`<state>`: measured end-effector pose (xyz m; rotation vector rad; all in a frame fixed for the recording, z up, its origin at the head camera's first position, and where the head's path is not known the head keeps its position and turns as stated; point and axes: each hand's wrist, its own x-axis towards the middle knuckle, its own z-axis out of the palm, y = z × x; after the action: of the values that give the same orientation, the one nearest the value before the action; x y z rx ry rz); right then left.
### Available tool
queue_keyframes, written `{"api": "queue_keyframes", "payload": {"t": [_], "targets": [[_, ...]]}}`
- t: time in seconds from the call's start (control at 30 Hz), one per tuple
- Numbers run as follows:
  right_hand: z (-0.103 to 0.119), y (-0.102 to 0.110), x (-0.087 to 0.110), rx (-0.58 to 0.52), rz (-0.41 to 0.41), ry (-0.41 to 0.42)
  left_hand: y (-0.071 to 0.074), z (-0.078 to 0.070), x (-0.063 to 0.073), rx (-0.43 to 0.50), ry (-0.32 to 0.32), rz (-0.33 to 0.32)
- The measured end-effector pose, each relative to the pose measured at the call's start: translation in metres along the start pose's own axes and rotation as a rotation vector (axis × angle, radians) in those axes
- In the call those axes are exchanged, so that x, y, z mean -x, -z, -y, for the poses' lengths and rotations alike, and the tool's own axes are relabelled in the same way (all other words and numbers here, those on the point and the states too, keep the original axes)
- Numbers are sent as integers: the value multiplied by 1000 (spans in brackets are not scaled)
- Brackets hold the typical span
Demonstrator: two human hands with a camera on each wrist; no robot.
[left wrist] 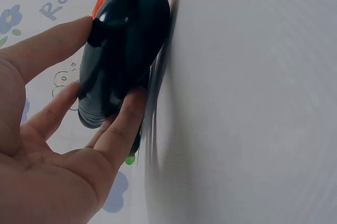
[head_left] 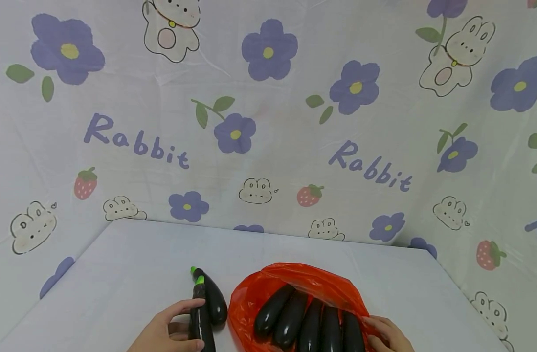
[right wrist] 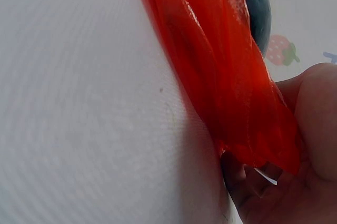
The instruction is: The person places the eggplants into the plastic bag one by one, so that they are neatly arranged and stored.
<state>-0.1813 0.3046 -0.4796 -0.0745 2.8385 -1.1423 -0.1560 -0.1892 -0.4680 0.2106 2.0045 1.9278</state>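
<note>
My left hand (head_left: 169,330) grips a dark, glossy eggplant (head_left: 201,320) with a bright green stem end, its thumb and fingers on either side in the left wrist view. A second eggplant (head_left: 216,305) lies right beside it, on the side toward the bag. To the right sits an open red plastic bag (head_left: 246,298) with several eggplants (head_left: 310,325) lying side by side inside. My right hand (head_left: 389,336) holds the bag's right edge between thumb and fingers. In the right wrist view the gathered red plastic (right wrist: 226,76) runs into that hand.
A white table (head_left: 163,254) carries everything and reaches back to a hanging cloth (head_left: 277,161) printed with flowers, rabbits and strawberries. The same cloth hangs along the left and right sides.
</note>
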Motion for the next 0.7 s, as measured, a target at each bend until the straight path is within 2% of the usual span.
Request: {"api": "queue_keyframes", "payload": {"t": [0.7], "targets": [[-4, -2, -2, 2, -20, -36, 0, 0, 0, 94, -92, 69]]}}
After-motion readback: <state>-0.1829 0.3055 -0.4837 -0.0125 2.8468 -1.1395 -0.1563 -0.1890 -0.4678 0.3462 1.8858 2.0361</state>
